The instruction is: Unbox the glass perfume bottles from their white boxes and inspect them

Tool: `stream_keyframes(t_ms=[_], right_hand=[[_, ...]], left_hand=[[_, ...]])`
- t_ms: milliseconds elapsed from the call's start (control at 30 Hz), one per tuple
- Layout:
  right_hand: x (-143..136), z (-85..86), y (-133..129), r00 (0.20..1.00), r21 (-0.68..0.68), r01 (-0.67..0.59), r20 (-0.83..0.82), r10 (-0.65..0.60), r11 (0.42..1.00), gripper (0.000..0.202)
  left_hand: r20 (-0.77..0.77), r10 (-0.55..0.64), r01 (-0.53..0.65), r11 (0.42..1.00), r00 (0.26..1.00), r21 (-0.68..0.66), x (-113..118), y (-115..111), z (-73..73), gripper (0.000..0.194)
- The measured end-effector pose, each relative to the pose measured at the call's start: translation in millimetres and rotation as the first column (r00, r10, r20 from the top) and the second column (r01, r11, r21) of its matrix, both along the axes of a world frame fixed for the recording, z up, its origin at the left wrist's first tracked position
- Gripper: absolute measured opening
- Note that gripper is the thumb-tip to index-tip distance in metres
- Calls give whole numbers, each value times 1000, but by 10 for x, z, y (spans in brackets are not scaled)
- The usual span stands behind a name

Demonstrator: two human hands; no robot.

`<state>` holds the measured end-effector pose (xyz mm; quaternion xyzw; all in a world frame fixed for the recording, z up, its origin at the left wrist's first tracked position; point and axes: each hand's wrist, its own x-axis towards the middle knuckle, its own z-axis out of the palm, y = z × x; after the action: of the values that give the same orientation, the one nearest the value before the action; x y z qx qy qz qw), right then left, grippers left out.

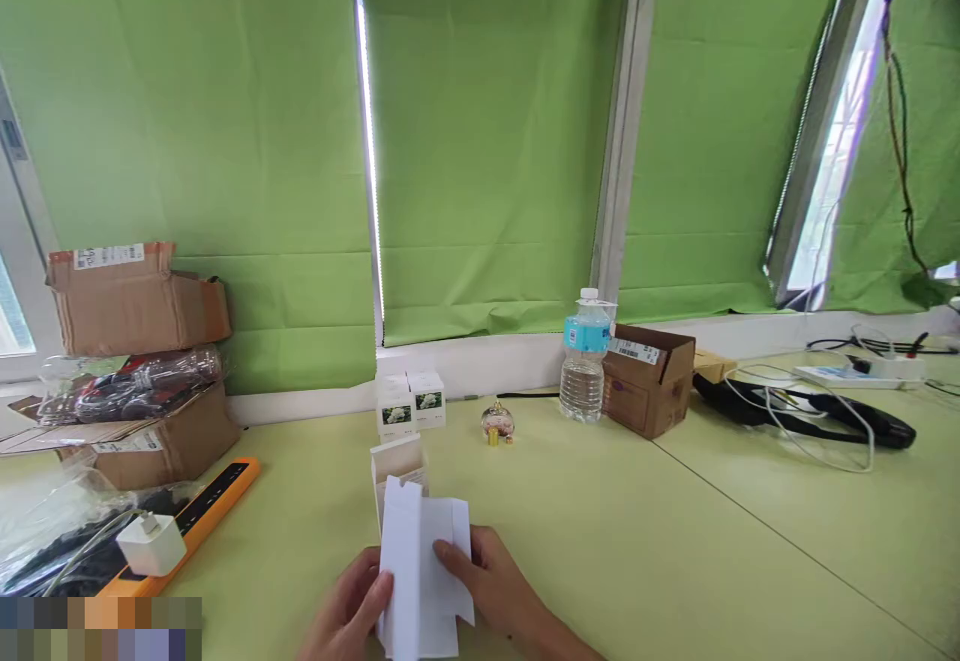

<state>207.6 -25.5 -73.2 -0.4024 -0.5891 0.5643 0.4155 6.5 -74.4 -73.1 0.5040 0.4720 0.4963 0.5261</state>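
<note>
A folded white card piece (431,566) is held between both hands over the near part of the table. My left hand (351,606) grips its left edge, thumb on the front. My right hand (491,576) holds its right side, with the thumb pressed on the white surface. Just behind the card stands an open white box (399,459), partly hidden by it. Two small white boxes with flower pictures (396,416) (428,401) stand farther back. To their right sits a small round glass ornament (498,421) with gold-coloured parts.
A water bottle (583,366) and a brown carton (649,381) stand at the back. Stacked cartons (169,436) and an orange power strip (217,509) with a white adapter (151,544) lie left. A black strap-like object (847,421) and white cables lie right.
</note>
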Motion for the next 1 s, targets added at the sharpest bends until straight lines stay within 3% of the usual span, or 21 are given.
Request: stream_keyframes(t_ms=[133,333,600,800,900,1000], right_hand=[[-19,169,-67,994,51,-112,-6,113,992,65],[16,304,-121,993,-46,-100,-63,97,994,68],[18,260,-57,983,45,-181,-16,182,982,56],[98,318,-18,987,80,-154,46,151,985,53],[109,330,-27,974,72,-227,26,226,971,51],[88,299,-49,965,73,-263,30,262,962,49]], left_hand=[[65,-102,101,995,993,23,67,-4,105,53],[147,10,15,987,989,-162,10,17,117,62],[179,12,8,993,984,-114,41,22,80,61],[90,-42,49,996,995,-78,-40,38,111,57],[48,-15,16,999,999,-34,-43,31,119,55],[36,-73,72,997,997,23,-3,-3,112,50]])
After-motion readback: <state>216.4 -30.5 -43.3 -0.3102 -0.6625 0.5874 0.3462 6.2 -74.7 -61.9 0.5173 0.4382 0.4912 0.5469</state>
